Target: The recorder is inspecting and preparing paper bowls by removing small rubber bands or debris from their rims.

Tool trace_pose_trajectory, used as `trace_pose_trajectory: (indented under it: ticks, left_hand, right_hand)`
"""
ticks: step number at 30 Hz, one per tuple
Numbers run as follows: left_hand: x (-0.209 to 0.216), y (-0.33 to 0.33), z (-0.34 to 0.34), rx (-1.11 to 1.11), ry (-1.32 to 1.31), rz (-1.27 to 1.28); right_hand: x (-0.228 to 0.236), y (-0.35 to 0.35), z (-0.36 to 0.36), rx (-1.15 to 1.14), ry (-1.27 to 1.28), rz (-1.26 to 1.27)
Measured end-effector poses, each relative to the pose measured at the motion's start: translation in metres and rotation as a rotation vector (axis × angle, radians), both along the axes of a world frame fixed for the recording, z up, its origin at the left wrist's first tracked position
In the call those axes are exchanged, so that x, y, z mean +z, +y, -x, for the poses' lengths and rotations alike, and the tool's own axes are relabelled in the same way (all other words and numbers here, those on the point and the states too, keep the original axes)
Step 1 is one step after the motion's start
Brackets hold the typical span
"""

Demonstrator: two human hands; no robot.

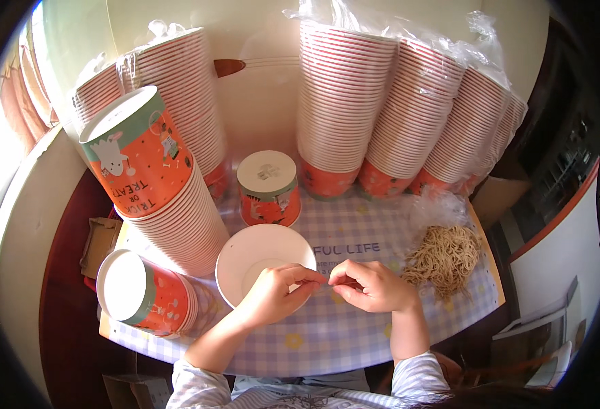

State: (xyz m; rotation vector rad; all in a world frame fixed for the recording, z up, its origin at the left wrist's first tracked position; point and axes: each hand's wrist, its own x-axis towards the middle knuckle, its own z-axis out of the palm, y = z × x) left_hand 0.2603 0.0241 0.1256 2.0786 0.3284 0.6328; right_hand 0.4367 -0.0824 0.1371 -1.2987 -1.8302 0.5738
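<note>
My left hand (277, 294) and my right hand (376, 287) meet above the front middle of the table, fingertips pinched close together. Something small and dark shows between them, too thin to name. Under and behind my left hand is a paper bucket (235, 262) with its white inside facing up. My left wrist and fingers cover part of its rim. Right of my right hand lies a loose heap of thin beige cords (446, 258). Behind the open bucket, an orange and green printed paper bucket (270, 208) stands upside down.
At left leans a tall stack of nested orange buckets (167, 218), with a shorter stack (163, 300) tipped before it. Plastic-wrapped bucket stacks (344, 102) line the back right, others (177, 95) the back left. A checked cloth (354, 334) covers the table. Crumpled clear plastic (440, 208) lies behind the cords.
</note>
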Motion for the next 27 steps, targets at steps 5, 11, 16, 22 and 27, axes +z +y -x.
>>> trace_pose_trajectory:
  ticks: [5,11,16,22,27]
  left_hand:
    - [0.003,-0.003,-0.001,0.026,0.031,0.075]
    - [0.001,-0.001,-0.001,-0.033,0.051,0.060]
    - [0.001,-0.001,0.001,-0.018,0.061,0.086]
    - [0.002,0.005,0.006,-0.052,0.093,0.165]
    - [-0.003,0.010,0.006,-0.104,0.081,0.150]
  right_hand:
    - [0.004,-0.001,0.002,-0.012,0.071,0.029]
    - [-0.004,0.005,0.004,-0.016,0.194,0.013]
    - [-0.008,0.006,0.000,0.017,0.161,-0.047]
    - [-0.001,0.006,0.014,-0.147,-0.109,-0.123]
    - [-0.009,0.011,0.015,-0.133,-0.212,-0.235]
